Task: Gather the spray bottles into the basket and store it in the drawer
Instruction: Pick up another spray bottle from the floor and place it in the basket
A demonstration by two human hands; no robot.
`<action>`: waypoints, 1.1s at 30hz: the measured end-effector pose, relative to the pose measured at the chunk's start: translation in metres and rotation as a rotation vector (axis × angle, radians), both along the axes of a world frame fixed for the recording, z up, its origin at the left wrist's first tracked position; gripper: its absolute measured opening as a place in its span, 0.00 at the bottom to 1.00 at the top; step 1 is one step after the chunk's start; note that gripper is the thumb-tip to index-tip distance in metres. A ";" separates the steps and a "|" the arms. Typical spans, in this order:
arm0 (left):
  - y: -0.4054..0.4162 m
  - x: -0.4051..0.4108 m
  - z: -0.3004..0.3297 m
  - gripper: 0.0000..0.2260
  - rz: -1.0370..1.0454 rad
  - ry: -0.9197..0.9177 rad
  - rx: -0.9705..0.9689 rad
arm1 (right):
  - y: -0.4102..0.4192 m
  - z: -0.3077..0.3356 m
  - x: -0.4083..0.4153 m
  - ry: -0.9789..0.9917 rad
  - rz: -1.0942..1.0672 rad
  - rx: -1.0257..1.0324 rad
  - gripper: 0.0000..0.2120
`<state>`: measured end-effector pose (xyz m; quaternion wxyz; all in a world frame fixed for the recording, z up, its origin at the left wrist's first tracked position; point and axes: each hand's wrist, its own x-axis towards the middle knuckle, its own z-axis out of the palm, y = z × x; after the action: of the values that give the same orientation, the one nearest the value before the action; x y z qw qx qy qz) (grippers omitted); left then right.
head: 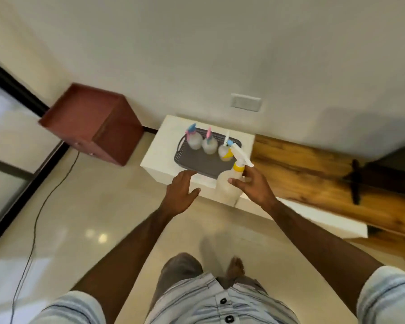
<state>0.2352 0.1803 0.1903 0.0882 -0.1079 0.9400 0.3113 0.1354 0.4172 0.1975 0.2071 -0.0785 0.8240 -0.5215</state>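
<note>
Head view. Basket (198, 160): on white table (159, 157), three bottles upright along its far side. Fourth bottle (229, 183): gripped in my right hand (253, 185), at the basket's near right corner. Left hand (181, 190): spread, empty, fingertips at the near rim. Cabinet (91, 122): left, well apart. Risk, as I judged: lowering the bottle could knock its yellow-collared neighbour (225, 152) over.

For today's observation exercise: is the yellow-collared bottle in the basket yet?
Not yet. The right hand holds the bottle just outside the basket.
</note>
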 end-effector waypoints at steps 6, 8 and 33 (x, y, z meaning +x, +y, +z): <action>-0.071 -0.049 -0.020 0.24 0.068 -0.034 0.023 | -0.088 -0.026 -0.059 -0.030 0.062 0.055 0.25; -0.102 -0.073 -0.034 0.23 0.051 -0.054 0.035 | -0.121 -0.041 -0.076 -0.039 0.047 0.060 0.26; -0.252 -0.262 -0.286 0.32 -0.066 -0.380 0.349 | -0.314 -0.289 -0.155 0.166 -0.319 0.479 0.37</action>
<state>-0.0265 -0.0715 -0.0958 0.2905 -0.1171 0.8417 0.4398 -0.0198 0.1034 -0.0911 0.0672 0.0606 0.9396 -0.3300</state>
